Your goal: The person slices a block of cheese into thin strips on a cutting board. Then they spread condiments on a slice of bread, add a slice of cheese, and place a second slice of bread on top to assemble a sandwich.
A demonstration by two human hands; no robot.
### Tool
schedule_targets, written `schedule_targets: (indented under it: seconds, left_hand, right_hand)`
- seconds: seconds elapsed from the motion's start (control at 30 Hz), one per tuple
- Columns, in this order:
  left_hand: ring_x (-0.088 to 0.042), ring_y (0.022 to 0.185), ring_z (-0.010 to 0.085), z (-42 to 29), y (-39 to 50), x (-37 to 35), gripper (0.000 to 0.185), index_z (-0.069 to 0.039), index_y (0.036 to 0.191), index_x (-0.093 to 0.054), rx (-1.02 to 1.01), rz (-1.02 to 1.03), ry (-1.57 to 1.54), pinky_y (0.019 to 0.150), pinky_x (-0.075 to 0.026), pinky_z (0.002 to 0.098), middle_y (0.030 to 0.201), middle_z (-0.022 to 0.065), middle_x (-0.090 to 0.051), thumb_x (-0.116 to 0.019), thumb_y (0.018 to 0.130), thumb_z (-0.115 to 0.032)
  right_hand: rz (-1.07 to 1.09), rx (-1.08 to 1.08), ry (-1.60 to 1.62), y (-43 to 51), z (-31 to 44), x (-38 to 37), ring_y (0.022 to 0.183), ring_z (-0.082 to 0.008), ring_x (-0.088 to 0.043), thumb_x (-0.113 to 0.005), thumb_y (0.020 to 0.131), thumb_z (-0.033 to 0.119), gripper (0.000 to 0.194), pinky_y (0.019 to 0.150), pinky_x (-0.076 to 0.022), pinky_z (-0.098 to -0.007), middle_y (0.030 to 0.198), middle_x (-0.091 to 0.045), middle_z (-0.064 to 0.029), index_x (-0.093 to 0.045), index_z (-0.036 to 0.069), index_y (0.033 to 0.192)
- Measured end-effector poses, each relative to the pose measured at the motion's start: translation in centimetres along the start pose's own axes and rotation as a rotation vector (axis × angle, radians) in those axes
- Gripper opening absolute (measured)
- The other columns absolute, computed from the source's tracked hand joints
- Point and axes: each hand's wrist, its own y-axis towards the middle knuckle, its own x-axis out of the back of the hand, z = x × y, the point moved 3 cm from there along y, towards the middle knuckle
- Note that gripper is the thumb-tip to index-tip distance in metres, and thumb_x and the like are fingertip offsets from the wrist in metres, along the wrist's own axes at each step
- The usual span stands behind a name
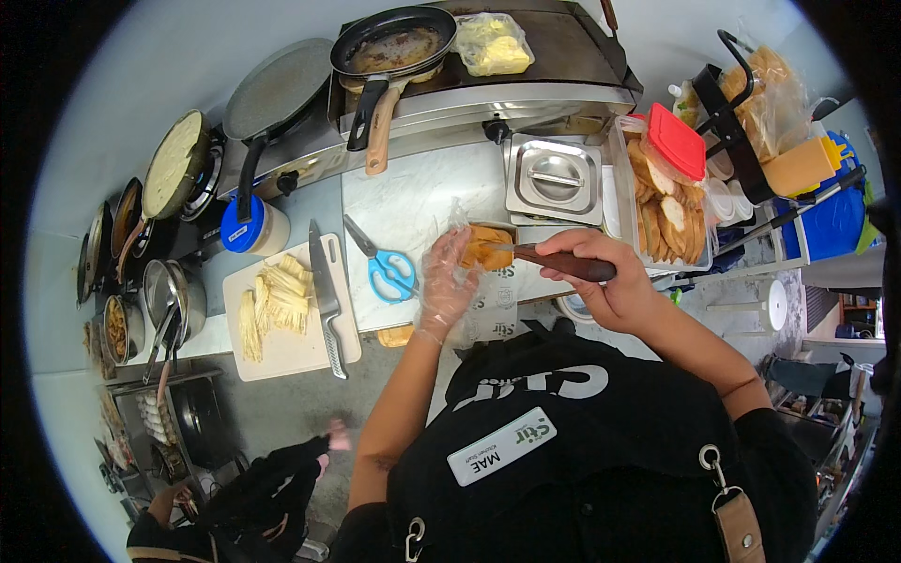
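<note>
My left hand (450, 281), in a clear plastic glove, rests at the near left side of some orange-brown food (486, 248), which looks like bread or a filled roll. The food sits in a small open container, with printed wrapping paper (498, 302) hanging below it. Bare, my right hand (609, 281) grips the dark wooden handle (566, 262) of a tool whose metal end reaches onto the food; the exact kind of tool is hidden. Blue-handled scissors (387, 267) lie left of my gloved hand.
A cutting board (250, 366) holds shredded pale food and a kitchen knife (324, 281). Behind are a lidded steel pan (552, 176), a bread tub (704, 257) and a griddle (570, 49) with frying pans (394, 42). Another person (260, 492) stands at lower left.
</note>
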Motion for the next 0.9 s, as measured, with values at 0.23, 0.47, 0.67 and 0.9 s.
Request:
schedule_targets:
  seconds: [0.23,0.47,0.67,0.9]
  left_hand:
    - [-0.042,0.125,0.0320,1.1,1.2,-0.7,0.066,-0.014,0.134,-0.048,0.016,0.046,-0.151,0.106,-0.036,0.0394,0.133,0.0143,-0.046,-0.066,0.072,-0.001]
    - [-0.044,0.123,0.0335,0.3,1.8,-0.5,0.063,-0.011,0.133,-0.049,-0.100,0.002,-0.182,0.104,-0.037,0.0391,0.130,0.0160,-0.047,-0.066,0.073,-0.001]
    - [-0.046,0.120,0.0326,-0.1,1.8,-0.4,0.061,-0.010,0.131,-0.050,-0.060,0.010,-0.184,0.102,-0.039,0.0390,0.125,0.0164,-0.049,-0.066,0.072,-0.001]
    - [-0.047,0.119,0.0321,0.8,1.9,-1.3,0.059,-0.011,0.130,-0.051,-0.057,-0.026,-0.293,0.102,-0.039,0.0401,0.125,0.0162,-0.049,-0.067,0.073,-0.003]
  right_hand:
    - [0.196,-0.076,-0.402,1.4,-1.3,-1.9,0.096,-0.0344,-0.062,-0.059,0.080,0.000,0.040,0.080,-0.0518,-0.0381,0.112,-0.059,-0.0167,-0.048,0.007,0.119]
    - [0.158,-0.029,-0.387,0.8,-1.0,-1.6,0.096,-0.0355,-0.061,-0.057,0.081,0.001,0.038,0.082,-0.0507,-0.0403,0.110,-0.059,-0.0167,-0.049,0.006,0.118]
    - [0.048,0.016,-0.361,1.2,-1.0,-0.8,0.093,-0.0287,-0.065,-0.052,0.085,-0.007,0.039,0.078,-0.0547,-0.0344,0.109,-0.057,-0.0175,-0.043,0.007,0.121]
    - [0.082,-0.109,-0.451,2.0,-1.3,-1.0,0.092,-0.0238,-0.066,-0.058,0.084,-0.003,0.037,0.079,-0.0537,-0.0310,0.112,-0.057,-0.0157,-0.043,0.003,0.118]
